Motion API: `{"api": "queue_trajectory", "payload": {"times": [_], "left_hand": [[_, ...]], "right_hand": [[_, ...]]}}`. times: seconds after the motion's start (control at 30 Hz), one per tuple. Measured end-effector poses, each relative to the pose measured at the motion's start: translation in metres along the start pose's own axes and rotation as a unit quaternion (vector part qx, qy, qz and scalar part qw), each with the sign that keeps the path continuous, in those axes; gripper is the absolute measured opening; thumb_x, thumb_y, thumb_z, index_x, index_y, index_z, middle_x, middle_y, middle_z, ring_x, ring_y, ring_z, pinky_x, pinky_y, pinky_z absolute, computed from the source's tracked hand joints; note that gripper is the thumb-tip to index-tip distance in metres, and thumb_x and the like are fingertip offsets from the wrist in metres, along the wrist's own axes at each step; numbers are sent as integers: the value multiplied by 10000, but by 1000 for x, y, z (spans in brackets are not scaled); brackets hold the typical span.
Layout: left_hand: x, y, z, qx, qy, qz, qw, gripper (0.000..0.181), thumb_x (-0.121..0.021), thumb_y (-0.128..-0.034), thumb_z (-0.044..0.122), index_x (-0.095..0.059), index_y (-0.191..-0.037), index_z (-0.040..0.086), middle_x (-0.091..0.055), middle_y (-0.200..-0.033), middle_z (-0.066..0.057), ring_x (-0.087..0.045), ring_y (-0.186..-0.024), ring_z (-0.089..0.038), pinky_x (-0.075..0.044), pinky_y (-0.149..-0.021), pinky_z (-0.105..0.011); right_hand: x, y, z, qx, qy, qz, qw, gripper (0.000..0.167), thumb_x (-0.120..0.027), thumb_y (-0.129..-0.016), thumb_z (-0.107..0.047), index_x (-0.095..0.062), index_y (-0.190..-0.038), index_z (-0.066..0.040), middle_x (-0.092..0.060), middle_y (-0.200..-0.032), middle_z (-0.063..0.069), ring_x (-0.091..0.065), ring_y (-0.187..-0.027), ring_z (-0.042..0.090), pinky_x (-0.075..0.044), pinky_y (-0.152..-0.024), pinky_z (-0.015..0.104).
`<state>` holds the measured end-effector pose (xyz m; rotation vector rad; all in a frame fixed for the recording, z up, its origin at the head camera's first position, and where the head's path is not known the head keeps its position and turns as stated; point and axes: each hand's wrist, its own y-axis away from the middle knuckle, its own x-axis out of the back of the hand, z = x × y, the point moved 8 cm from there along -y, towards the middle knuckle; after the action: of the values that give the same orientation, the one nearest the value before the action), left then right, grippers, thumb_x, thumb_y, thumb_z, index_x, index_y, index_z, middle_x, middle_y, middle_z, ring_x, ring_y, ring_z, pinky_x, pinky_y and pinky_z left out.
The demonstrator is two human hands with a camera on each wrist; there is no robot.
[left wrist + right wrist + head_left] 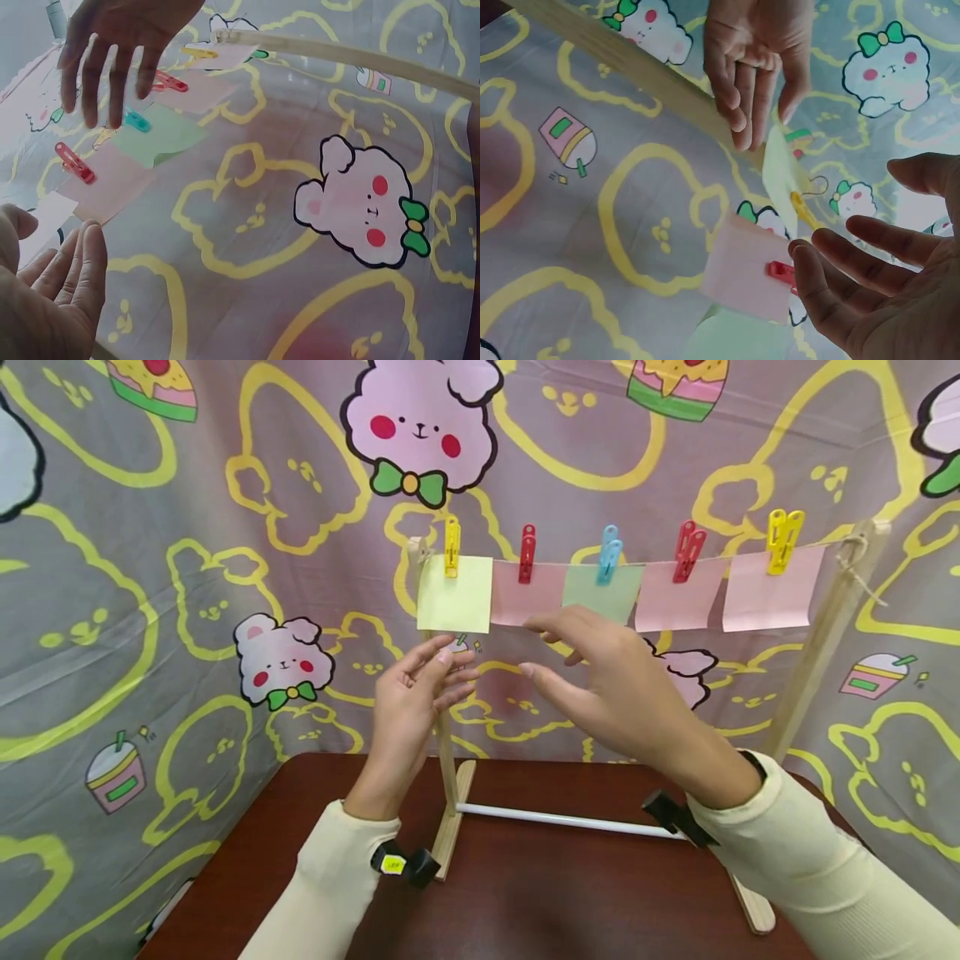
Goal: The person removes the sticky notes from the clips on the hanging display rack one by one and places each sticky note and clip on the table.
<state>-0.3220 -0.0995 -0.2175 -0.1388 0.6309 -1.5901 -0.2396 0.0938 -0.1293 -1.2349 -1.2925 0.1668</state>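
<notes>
No legible text: yellow label (392,864) on black left-wrist band (386,847), characters too small.

"What sort of place is it?"
"Somewhere curtained off: cartoon-printed fabric (206,518) hangs behind and beside a dark red-brown table (600,893)."
"Home or studio?"
"That much cannot be told."

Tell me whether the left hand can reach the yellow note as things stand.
Likely yes: the left hand looks empty, close below the yellow note in the head view, and nothing visible blocks the way.
</notes>
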Motion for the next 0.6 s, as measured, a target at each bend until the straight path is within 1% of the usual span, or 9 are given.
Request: {"api": "queue_trajectory", "payload": {"times": [0.1, 0.2, 0.27, 0.4, 0.53, 0.6], "left_hand": [[-3, -3, -2, 98, 336, 102, 9993, 340, -607, -1063, 113, -606, -1372, -28, -787, -1103, -139, -794, -891, -164, -651, -837, -314], [-6, -4, -2, 120, 618, 142, 9979, 371, -614, -1057, 107, -578, -1396, -39, -785, -1101, -133, -794, -891, -164, -650, -839, -322], [-9, -6, -3, 96, 762, 153, 9969, 378, -617, -1054, 106, -574, -1402, -36, -782, -1094, -122, -794, -902, -170, -649, -852, -339], [-13, -9, -3, 79, 994, 232, 9947, 362, -609, -1056, 102, -585, -1389, -38, -774, -1047, -65, -791, -913, -164, -643, -875, -352], [-15, -13, -6, 181, 1296, 403, 9906, 318, -603, -1055, 82, -604, -1346, -45, -773, -1003, -59, -790, -878, -152, -649, -851, -329], [-16, -14, -7, 202, 1436, 511, 9881, 284, -597, -1055, 67, -615, -1312, -51, -778, -974, -55, -789, -852, -148, -651, -850, -341]], "right_hand": [[-1, -9, 0, -211, -346, -88, 9991, 386, -768, -946, -153, -693, -1309, -44, -727, -1253, 102, -699, -1095, 242, -616, -893, 457], [-3, -18, 0, -444, -649, -182, 9967, 401, -748, -959, -148, -678, -1339, -38, -711, -1316, 115, -705, -1151, 252, -618, -924, 477], [-4, -24, -1, -522, -810, -203, 9951, 405, -736, -966, -146, -671, -1350, -34, -709, -1320, 119, -713, -1149, 260, -618, -935, 481], [-5, -38, -3, -573, -1146, -171, 9916, 385, -716, -980, -137, -668, -1345, -22, -720, -1284, 120, -731, -1099, 238, -612, -951, 443], [-6, -52, -4, -741, -1351, -182, 9879, 376, -711, -989, -160, -666, -1338, -28, -728, -1269, 113, -735, -1096, 219, -599, -993, 419], [-7, -59, -5, -820, -1396, -186, 9866, 376, -709, -990, -172, -664, -1338, -37, -726, -1279, 109, -733, -1116, 219, -592, -1018, 419]]}}
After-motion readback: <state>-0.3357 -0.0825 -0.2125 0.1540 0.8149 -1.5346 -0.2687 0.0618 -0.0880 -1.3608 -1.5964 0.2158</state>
